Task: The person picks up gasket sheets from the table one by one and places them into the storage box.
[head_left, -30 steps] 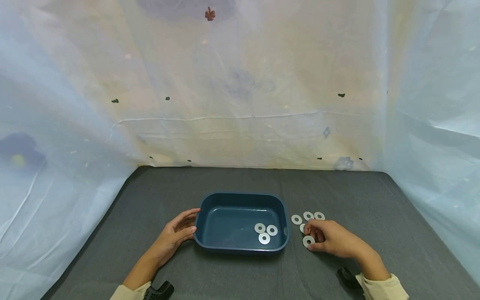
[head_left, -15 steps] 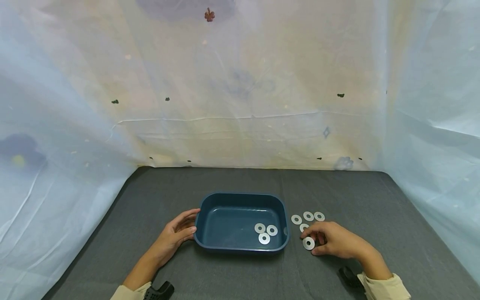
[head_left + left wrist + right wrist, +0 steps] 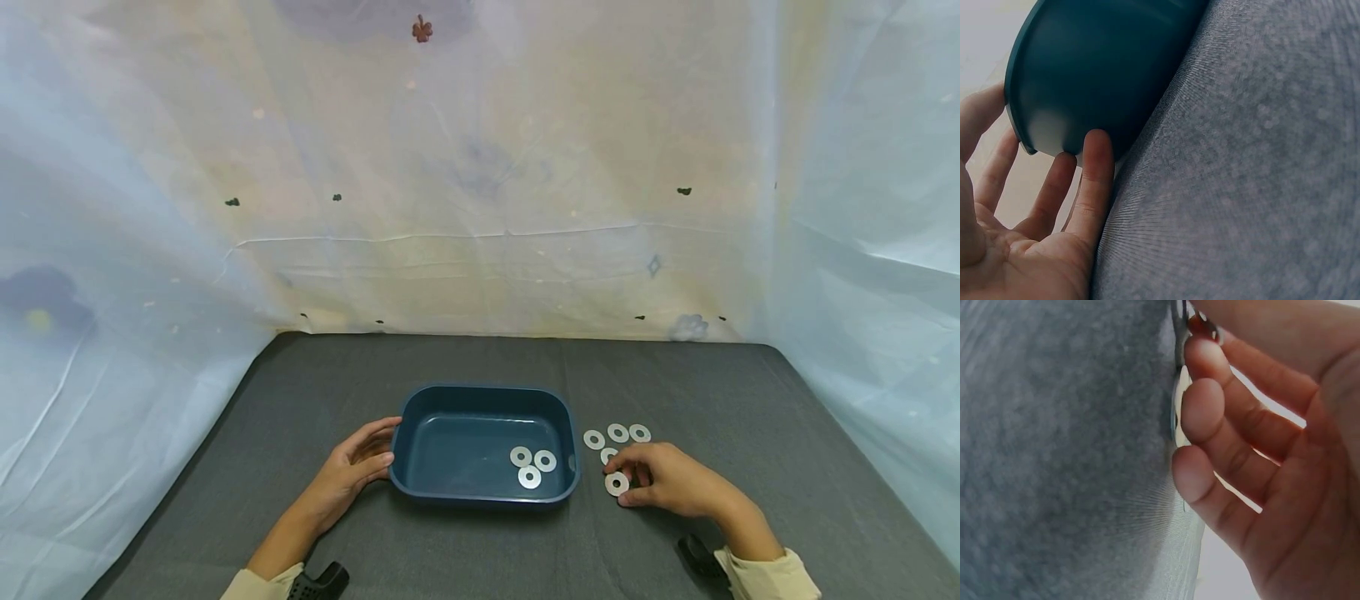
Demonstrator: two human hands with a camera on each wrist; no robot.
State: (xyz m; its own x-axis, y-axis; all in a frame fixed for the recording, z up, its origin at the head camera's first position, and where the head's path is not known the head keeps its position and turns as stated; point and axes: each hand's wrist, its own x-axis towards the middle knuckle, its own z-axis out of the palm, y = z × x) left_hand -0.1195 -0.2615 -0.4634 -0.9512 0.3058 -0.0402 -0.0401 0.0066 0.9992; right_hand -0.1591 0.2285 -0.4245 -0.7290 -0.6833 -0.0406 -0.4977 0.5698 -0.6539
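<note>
Against the left end of a dark blue rectangular tray point(image 3: 480, 498) rests my left hand point(image 3: 351, 473). Its fairly straight fingers point(image 3: 1097, 169) touch the outer wall in the left wrist view. My right hand point(image 3: 666, 478) is low over the table right of the tray, pinching a flat metal washer point(image 3: 617, 484) between thumb and fingertips. Beyond those fingers another washer point(image 3: 607, 455) is partly hidden. In the right wrist view, a washer point(image 3: 1180, 409) shows edge-on by the curled fingertips. Inside the tray, toward its right side, lie three washers point(image 3: 529, 477).
Farther back on the table are three more loose washers point(image 3: 618, 432), right of the tray. Grey cloth point(image 3: 337, 375) covers the table. A pale patterned curtain point(image 3: 480, 250) hangs behind it and along both sides.
My right fingertips have shifted slightly around the washer, with the index finger moving a little toward me and the tray. My left hand and the tray stay in place.
</note>
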